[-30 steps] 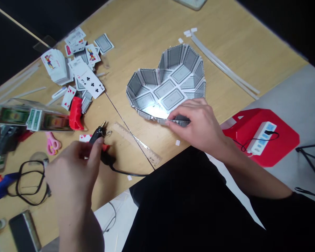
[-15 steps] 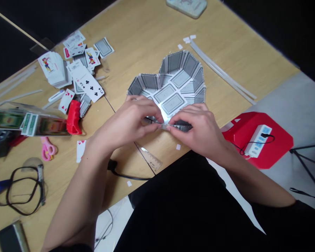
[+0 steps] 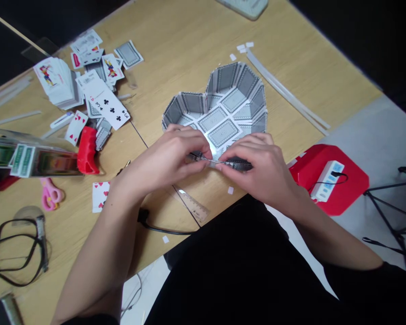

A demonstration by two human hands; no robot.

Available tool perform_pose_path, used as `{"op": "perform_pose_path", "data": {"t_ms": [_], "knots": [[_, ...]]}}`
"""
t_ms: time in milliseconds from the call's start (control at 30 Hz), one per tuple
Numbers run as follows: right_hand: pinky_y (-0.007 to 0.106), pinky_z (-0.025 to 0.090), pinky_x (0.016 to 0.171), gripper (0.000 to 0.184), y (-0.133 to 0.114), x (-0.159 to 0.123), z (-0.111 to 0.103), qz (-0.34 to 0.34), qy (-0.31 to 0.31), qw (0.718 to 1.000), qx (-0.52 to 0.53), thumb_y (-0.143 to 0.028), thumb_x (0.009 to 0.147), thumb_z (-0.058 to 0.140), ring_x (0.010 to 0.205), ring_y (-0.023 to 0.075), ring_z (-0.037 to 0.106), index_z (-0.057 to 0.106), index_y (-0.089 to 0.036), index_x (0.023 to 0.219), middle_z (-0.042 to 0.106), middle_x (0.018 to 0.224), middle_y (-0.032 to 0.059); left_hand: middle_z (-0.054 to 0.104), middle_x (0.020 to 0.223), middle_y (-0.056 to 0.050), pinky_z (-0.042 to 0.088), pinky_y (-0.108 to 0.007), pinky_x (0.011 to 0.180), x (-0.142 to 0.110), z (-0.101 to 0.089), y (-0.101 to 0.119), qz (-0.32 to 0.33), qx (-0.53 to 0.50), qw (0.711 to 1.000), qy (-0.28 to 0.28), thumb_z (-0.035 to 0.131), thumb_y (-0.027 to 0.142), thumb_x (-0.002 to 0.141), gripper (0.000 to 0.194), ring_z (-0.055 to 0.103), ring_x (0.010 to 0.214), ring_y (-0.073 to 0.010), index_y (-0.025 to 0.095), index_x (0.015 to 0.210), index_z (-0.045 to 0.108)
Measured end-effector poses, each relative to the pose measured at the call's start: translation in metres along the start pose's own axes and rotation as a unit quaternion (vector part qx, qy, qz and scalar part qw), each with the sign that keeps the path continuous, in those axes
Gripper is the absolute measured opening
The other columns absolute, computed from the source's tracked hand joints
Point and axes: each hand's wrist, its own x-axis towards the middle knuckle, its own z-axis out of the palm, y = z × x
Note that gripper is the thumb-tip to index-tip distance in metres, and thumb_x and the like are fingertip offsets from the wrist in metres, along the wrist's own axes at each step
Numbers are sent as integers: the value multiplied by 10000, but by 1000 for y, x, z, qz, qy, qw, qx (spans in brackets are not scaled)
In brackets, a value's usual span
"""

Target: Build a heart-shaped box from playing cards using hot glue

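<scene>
A heart-shaped box made of playing cards stands on the table, its grey patterned card backs facing inward and upright cards forming the wall. At the near side of this box, my left hand pinches the wall's upper edge between thumb and fingers. My right hand grips the same edge a little to the right, the two thumbs close together. The fingers hide most of the near wall and the box's point. A clear ruler lies on the table just below the hands.
Loose playing cards and a card stack lie at upper left. A red-handled tool, pink scissors and a clear case are at left. White strips lie right of the box. A power strip rests on a red stool.
The view has shifted slightly, so the things at left sit farther left. Both hands stay pinched on the box's near edge, with hardly any movement.
</scene>
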Motion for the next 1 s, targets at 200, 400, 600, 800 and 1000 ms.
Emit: {"op": "perform_pose_path", "data": {"t_ms": [200,400,600,800,1000], "knots": [[499,470,1086,76,-1,-6,-8,2,-3,1000,-20,-296,978,799,1002,272,767,756,-283,917,841,940,12,784,1037,-39,430,-421,1010,0,1,-1,6,1,1000,0,643,320,1049,137,719,1024,-244,216,1025,728],[485,460,1097,88,-2,-5,-6,9,1,1000,-15,-257,974,758,984,258,766,744,-285,892,833,903,-1,788,1035,-38,429,-414,1011,0,2,-2,6,4,1000,6,649,345,1059,154,718,1011,-236,220,1024,731],[461,446,1088,89,-2,-5,-6,10,0,1000,-9,-244,967,761,972,245,765,741,-278,887,829,891,-8,785,1041,-45,434,-407,1008,0,4,-2,8,-3,1000,10,656,378,1060,180,718,1007,-240,218,1023,727],[466,438,1097,92,-2,-5,-5,18,2,1000,-8,-263,969,754,958,246,760,742,-279,879,822,879,-9,789,1045,-54,446,-406,1000,-1,5,-1,5,-2,1000,11,655,383,1064,185,723,1015,-242,215,1029,723],[472,428,1112,98,-1,-5,-4,20,1,1000,-5,-277,970,755,956,248,762,738,-286,874,827,885,-11,787,1036,-46,454,-407,1005,-1,5,-2,7,-1,1000,15,660,377,1062,173,724,1010,-238,220,1017,716]]}}
